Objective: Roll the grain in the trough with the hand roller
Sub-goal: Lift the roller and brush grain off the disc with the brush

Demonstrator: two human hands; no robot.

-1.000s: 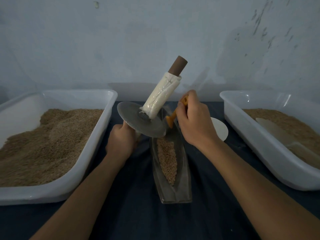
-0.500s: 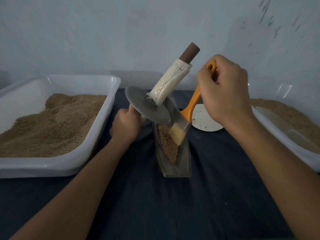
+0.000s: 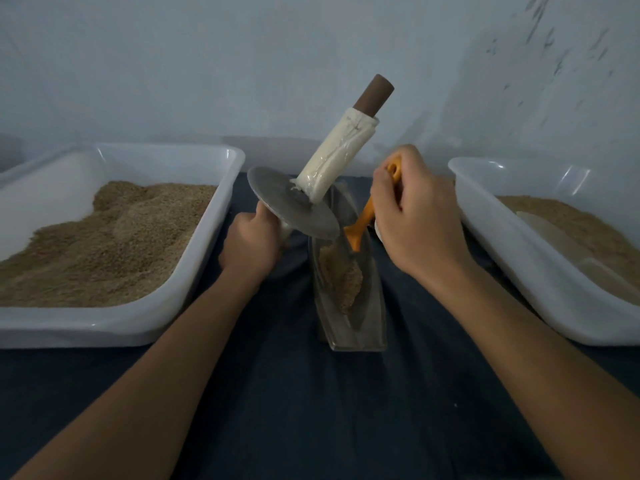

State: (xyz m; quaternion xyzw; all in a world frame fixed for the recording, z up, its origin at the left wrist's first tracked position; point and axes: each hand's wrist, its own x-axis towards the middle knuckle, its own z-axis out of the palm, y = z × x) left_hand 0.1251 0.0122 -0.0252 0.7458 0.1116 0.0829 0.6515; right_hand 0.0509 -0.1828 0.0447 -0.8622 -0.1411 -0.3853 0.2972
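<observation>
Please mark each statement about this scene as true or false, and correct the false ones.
1. The left hand grips the roller by its lower handle. True.
2. The roller's disc rests on the grain in the trough. False: the disc is lifted and tilted above the trough's far end.
3. The right hand holds an orange-handled brush. True.
4. Both white tubs are without grain. False: the left tub and the right tub both hold grain.
5. The trough stands between the two tubs. True.
</observation>
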